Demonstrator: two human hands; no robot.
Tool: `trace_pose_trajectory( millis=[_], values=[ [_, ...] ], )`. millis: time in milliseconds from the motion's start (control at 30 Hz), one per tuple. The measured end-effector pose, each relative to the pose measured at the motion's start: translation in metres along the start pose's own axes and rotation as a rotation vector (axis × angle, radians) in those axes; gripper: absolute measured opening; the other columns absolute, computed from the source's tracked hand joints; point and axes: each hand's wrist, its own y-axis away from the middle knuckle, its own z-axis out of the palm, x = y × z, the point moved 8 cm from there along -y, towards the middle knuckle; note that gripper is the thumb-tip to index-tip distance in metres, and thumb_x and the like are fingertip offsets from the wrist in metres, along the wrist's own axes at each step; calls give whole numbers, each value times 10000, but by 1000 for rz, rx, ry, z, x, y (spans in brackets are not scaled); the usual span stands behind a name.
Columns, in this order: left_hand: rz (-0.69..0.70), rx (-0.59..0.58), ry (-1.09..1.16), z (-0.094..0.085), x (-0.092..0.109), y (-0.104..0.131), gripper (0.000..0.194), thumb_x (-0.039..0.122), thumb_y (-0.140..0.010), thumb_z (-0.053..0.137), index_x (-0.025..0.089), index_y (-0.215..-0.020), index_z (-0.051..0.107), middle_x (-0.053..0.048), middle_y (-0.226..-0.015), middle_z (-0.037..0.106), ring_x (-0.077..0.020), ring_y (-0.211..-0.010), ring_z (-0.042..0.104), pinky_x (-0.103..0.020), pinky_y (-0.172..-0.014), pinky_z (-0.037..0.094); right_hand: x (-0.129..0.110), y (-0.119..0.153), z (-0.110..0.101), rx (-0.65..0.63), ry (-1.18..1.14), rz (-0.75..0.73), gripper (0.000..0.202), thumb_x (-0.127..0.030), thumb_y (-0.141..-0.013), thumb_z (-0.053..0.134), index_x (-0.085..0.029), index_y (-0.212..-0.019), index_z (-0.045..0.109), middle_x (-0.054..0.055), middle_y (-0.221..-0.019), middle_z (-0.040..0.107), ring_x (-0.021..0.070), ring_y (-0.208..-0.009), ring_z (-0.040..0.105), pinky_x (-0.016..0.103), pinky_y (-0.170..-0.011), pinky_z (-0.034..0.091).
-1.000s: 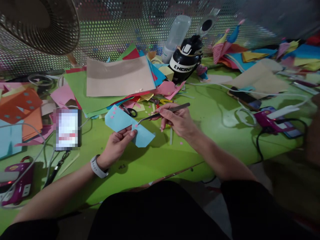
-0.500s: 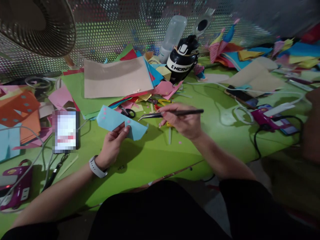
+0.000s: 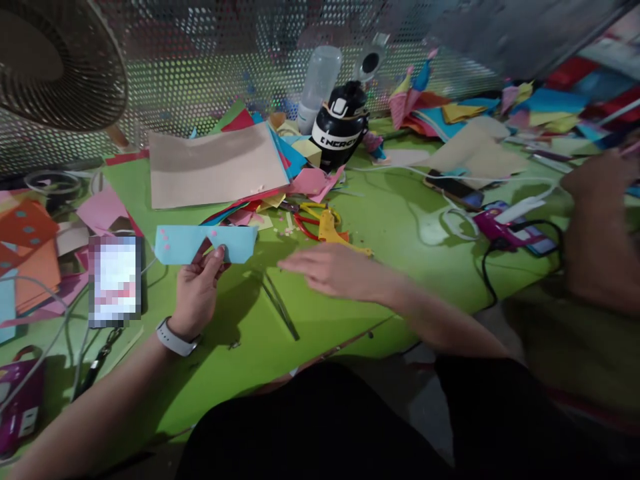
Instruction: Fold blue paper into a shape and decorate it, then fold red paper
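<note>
My left hand (image 3: 197,290) is closed, pinching the lower edge of a light blue paper strip (image 3: 237,244) between thumb and fingers. Small pink dots show at the strip's left end and near its middle. My right hand (image 3: 333,270) hovers over the table, palm down, fingers stretched toward the left, and I see nothing held in it. Between the two hands, a pair of dark tweezers (image 3: 281,308) lies slanted on the green table. Just beyond my right hand are yellow-handled scissors (image 3: 328,225) and a red-handled tool (image 3: 305,228).
Behind the strip lies a paper stack (image 3: 215,167) with a beige sheet on top. A black bottle (image 3: 339,127) stands at the back. A phone (image 3: 115,280) is on the left, a purple power strip (image 3: 493,227) with cables on the right. Another person's arm (image 3: 595,227) reaches in at far right.
My right hand has let go of the tweezers, which now lie on the table, and its fingers have straightened. My left hand has turned the blue strip more level. The view has shifted slightly right.
</note>
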Motion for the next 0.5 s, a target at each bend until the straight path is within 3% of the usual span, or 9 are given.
trace_pose_trajectory(
  millis=[67,133,200,267,367,500],
  values=[
    [2,-8,25,-1,-1,-3,414,327,-596,934,249,-963,759,23,-851,772,-111,-801,697,-232,-752,511,34,16,-7,16,95,240,495,-89,-897,483,-153,-1385,528,137,-1312,654,240,-1085,662,390,-862,551],
    [3,-25,42,-1,-3,-4,377,314,-624,922,255,-955,751,33,-869,769,-106,-824,698,-236,-782,509,64,34,-3,-66,209,480,504,-154,-856,548,-100,-1356,530,191,-1281,652,309,-1071,662,438,-847,548],
    [-3,-48,50,0,-4,-4,363,307,-643,913,261,-964,750,34,-916,767,-100,-831,694,-231,-783,506,80,48,8,-171,270,622,475,-189,-841,562,-72,-1301,548,213,-1233,660,337,-1023,672,447,-816,542],
    [-5,-67,54,3,-5,-2,369,304,-649,908,264,-981,752,22,-996,764,-97,-840,687,-215,-751,500,86,52,18,-208,287,667,389,-184,-861,521,-85,-1234,571,200,-1197,666,315,-976,680,417,-782,531],
    [7,-98,52,6,-4,2,352,296,-676,888,252,-998,753,-11,-1131,743,-107,-897,679,-196,-709,482,90,54,22,-142,294,702,290,-200,-866,503,-120,-1129,594,176,-1145,664,296,-955,672,380,-733,510],
    [24,-106,74,7,-2,5,286,270,-690,875,229,-951,765,-29,-1156,731,-124,-940,673,-196,-714,483,99,67,12,93,153,792,287,-315,-847,556,-169,-1090,596,150,-1097,674,289,-874,670,368,-659,494]
  ],
)
